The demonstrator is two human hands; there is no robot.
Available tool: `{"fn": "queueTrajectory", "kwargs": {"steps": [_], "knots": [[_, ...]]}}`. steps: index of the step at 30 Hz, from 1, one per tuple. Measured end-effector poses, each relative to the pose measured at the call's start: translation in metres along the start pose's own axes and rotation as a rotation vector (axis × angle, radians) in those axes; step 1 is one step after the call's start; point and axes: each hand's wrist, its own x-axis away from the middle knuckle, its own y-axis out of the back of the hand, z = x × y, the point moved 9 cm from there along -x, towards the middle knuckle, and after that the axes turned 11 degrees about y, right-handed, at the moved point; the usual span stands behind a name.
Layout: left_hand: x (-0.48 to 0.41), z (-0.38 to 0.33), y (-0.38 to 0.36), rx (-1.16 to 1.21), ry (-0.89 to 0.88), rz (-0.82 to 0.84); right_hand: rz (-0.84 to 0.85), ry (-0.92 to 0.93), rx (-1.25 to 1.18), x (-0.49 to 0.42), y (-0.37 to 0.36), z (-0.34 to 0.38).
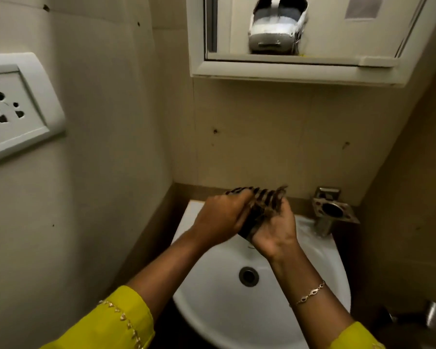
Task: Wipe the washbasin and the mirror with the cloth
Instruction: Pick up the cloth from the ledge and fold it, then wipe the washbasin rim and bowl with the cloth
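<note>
Cloth [256, 212], dark and striped with a frayed edge, sits bunched between both hands above the back of the washbasin [212, 311], just in front of the wall. The left hand [219, 220] is closed over its upper left part; the right hand [275, 233] is curled round its lower right part, palm turned up. It looks like wringing or folding, though I cannot tell which, nor whether the cloth is wet.

Risks, as I judge them: if it is wet, squeezing this far back could send drips onto the rim and wall rather than into the bowl. A loose corner could slip from the grip and drop toward the drain [248, 276]. The frayed threads may catch on the metal holder [334, 210] standing just right of the hands, or leave lint on the mirror [325, 28]. A cloth left too wet would likely streak the glass, and the socket [8, 107] on the left wall sits within splash reach on the way up.

The washbasin is smooth glossy white ceramic, rounded at the front, with a round metal drain ring. The holder is dull steel, squarish with a round opening, on a short stem; what seems a wet sheen lies on the rim at its base. The mirror has a white frame, seemingly plastic, and hangs well above. The walls are matt beige tile with small dark chips. The sleeves [116, 323] are yellow-green fabric with pale trim, and a thin chain bracelet [310, 293] circles the right wrist.
</note>
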Motion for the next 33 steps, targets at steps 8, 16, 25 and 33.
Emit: {"fn": "queueTrajectory", "kwargs": {"steps": [8,16,25,33], "knots": [[0.043,0.047,-0.053,0.323,0.270,0.124,-0.189,-0.160,0.148,-0.015,0.061,-0.037],[0.130,0.213,-0.112,-0.036,1.085,0.076,-0.399,-0.210,0.350,-0.046,0.113,-0.050],[0.169,0.240,-0.150,-0.165,1.182,0.157,-0.054,0.363,1.184,-0.141,0.051,-0.021],[0.169,0.239,-0.146,-0.160,1.183,0.122,0.492,0.173,2.428,-0.187,0.117,-0.107]]}}
